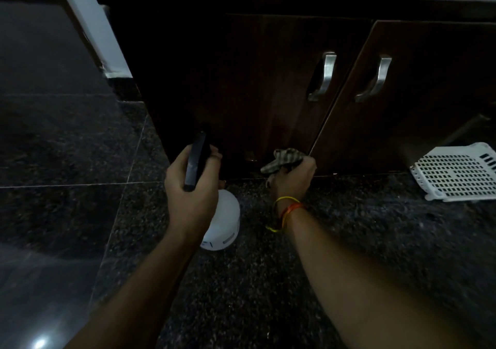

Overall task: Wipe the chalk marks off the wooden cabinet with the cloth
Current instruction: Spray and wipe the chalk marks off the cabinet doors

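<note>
Cloth sits bunched up in the right hand, which grips it tight. This hand is low down, right at the bottom edge of the wooden cabinet, where the door meets the floor. The cloth sticks out past the fingers, up and a bit to the left, and it looks like it touches the door, but the room is too dark to be sure.

The left hand is closed around a dark, thin thing like a phone, and holds it up on end, pointing at the door. Just under this hand sits a white tub on the floor.

A small pale mark shows on the door between the two hands, just left of the cloth. It may be chalk. The right hand is nearer to it, so I think a short wipe to the left would reach it. The door goes up tall above both hands, and I cannot see other marks on it
</note>
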### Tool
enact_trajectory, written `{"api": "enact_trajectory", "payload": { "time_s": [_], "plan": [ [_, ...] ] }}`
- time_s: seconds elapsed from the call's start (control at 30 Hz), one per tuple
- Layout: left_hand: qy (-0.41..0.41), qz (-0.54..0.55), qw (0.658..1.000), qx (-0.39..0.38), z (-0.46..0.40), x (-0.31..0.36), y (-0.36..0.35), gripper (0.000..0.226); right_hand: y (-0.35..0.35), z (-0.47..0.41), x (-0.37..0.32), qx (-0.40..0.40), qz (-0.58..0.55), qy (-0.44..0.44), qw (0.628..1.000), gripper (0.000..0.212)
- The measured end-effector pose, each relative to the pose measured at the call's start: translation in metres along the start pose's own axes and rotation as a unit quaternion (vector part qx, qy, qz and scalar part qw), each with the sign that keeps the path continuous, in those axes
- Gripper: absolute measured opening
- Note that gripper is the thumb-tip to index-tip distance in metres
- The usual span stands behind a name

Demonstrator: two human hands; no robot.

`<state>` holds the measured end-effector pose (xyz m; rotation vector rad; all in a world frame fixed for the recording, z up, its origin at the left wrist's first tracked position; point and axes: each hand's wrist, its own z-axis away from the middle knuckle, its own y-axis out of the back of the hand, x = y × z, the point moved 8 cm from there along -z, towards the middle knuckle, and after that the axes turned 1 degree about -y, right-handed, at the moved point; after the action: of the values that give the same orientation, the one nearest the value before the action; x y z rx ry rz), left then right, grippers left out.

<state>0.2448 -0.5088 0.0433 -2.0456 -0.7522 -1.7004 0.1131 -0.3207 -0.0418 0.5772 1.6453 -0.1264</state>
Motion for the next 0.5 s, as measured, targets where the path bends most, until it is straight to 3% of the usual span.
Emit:
{"api": "enact_trajectory", "payload": {
  "time_s": [0.13,0.23,0.33,0.4,0.5],
  "plan": [
    [-0.005,-0.002,1.000,0.006,-0.002,0.001,0.006,0.013,0.003,0.001,0.006,-0.001,0.024,-0.057,0.998,0.024],
    [-0.012,0.007,1.000,0.012,-0.007,0.005,0.007,0.014,0.020,-0.006,-0.034,0.064,0.011,0.028,0.997,0.040],
    [-0.015,0.013,1.000,0.014,-0.009,0.006,0.005,0.014,0.031,-0.012,-0.057,0.105,0.009,0.054,0.993,0.042],
    [-0.014,0.015,1.000,0.011,-0.008,0.006,0.003,0.014,0.027,-0.011,-0.050,0.100,-0.006,0.037,0.994,0.039],
    [-0.008,0.013,1.000,0.007,-0.002,0.004,0.000,0.013,0.017,-0.007,-0.015,0.089,-0.019,-0.056,0.994,0.034]
  ]
}}
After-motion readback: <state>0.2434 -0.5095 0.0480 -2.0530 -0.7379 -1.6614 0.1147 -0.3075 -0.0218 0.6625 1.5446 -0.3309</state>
